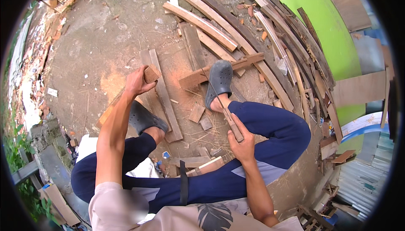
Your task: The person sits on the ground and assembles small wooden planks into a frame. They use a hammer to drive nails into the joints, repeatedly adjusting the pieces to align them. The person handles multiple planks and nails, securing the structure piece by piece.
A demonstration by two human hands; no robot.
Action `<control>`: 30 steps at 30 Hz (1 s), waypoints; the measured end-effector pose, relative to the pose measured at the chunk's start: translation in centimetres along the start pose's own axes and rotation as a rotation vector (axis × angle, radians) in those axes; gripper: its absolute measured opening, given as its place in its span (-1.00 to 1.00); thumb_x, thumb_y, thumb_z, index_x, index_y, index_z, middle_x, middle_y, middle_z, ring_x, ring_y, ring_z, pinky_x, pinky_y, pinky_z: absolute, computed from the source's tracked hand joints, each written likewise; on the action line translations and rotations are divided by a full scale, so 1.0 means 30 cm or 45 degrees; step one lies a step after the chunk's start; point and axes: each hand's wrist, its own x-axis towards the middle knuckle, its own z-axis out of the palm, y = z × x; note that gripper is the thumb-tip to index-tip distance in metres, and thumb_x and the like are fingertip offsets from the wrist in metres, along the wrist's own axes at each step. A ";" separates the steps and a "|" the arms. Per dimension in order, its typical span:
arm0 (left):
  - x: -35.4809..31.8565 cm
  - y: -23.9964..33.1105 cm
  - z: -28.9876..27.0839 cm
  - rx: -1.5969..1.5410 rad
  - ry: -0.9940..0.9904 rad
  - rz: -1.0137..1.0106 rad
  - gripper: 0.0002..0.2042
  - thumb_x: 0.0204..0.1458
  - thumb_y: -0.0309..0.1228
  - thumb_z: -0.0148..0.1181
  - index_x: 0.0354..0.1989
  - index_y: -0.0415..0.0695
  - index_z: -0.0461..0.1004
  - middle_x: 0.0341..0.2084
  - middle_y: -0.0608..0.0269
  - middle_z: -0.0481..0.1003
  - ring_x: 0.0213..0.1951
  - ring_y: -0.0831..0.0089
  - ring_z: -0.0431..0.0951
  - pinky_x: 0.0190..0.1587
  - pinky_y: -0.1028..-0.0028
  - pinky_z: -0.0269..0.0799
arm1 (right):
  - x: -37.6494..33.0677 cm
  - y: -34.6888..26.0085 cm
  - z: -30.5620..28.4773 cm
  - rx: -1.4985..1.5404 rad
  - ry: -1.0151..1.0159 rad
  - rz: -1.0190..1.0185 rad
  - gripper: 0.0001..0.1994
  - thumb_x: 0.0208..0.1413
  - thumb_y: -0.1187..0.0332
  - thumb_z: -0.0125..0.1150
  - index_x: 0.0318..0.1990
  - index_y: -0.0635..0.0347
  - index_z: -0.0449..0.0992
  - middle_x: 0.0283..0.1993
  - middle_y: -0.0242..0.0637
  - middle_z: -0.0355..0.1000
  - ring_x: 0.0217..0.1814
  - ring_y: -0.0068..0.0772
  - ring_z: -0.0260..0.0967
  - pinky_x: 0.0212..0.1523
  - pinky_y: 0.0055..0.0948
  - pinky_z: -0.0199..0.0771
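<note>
- Left hand (137, 82): fingers closed around a small brown rectangular wooden block (151, 74), held clear of the lap beyond the left knee; the grip leaves the block's end face exposed.
- Right hand (242, 144): wrapped around the brown wooden handle of a thin, dark-bladed tool (233, 128). Blade points away from the body, probably to keep its edge off the leg; teeth too fine to tell.
- Reddish-brown wooden board (195, 78): lies crosswise over a grey-brown plank (193, 47), which seems to prop it off the ground. Blade passes close by it; contact cannot be told.
- Right dark-grey perforated clog (220, 79): on the board, presumably as a clamp.
- Left dark-grey clog (143, 117): beside narrow weathered planks (162, 91), likely bracing the seated posture.
- Orange-tan sawdust (112, 82): spread on the ground near the left hand.
</note>
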 end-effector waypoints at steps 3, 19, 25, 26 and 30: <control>-0.020 -0.010 -0.147 0.000 0.218 -0.063 -0.22 -0.26 -0.01 0.43 0.16 -0.17 0.35 -0.22 -0.16 0.58 -0.18 -0.07 0.62 -0.14 0.13 0.53 | -0.014 0.052 0.042 0.072 0.001 -0.029 -0.50 0.07 0.54 0.19 0.23 0.29 0.46 0.09 0.15 0.52 0.18 -0.07 0.51 0.12 -0.29 0.48; -0.112 0.294 -0.729 -0.528 1.162 0.176 -0.27 -0.12 -0.16 0.53 0.11 -0.33 0.27 -0.18 -0.15 0.56 -0.10 0.12 0.63 -0.06 0.25 0.53 | -0.100 -0.064 0.043 0.119 -0.284 -0.161 -0.53 0.11 0.37 0.26 0.21 0.22 0.49 0.07 0.10 0.53 0.15 -0.04 0.50 0.12 -0.29 0.47; -0.179 0.394 -0.822 -0.891 1.728 0.165 -0.45 -0.03 -0.25 0.51 0.01 -0.28 0.38 -0.15 0.14 0.51 -0.12 0.39 0.55 -0.03 0.39 0.47 | -0.080 -0.039 0.015 -0.003 -0.384 -0.126 -0.53 0.13 0.27 0.30 0.18 0.25 0.51 0.01 0.08 0.57 0.02 -0.16 0.58 0.02 -0.33 0.51; -0.193 0.394 -0.830 -0.994 1.793 0.079 -0.47 -0.04 -0.25 0.51 -0.01 -0.27 0.39 -0.15 0.15 0.52 -0.14 0.39 0.55 -0.04 0.39 0.47 | -0.064 -0.029 0.017 -0.056 -0.436 -0.087 -0.52 0.13 0.24 0.30 0.18 0.25 0.51 0.01 0.08 0.57 0.02 -0.13 0.58 0.02 -0.32 0.51; -0.248 0.361 -0.808 -1.166 1.943 -0.200 -0.49 -0.07 -0.23 0.53 -0.06 -0.23 0.43 -0.17 0.19 0.53 -0.18 0.40 0.55 -0.05 0.38 0.48 | -0.007 0.015 0.014 -0.143 -0.610 -0.027 -0.49 0.12 0.14 0.31 0.17 0.22 0.52 -0.02 0.10 0.57 0.02 -0.03 0.57 0.01 -0.28 0.51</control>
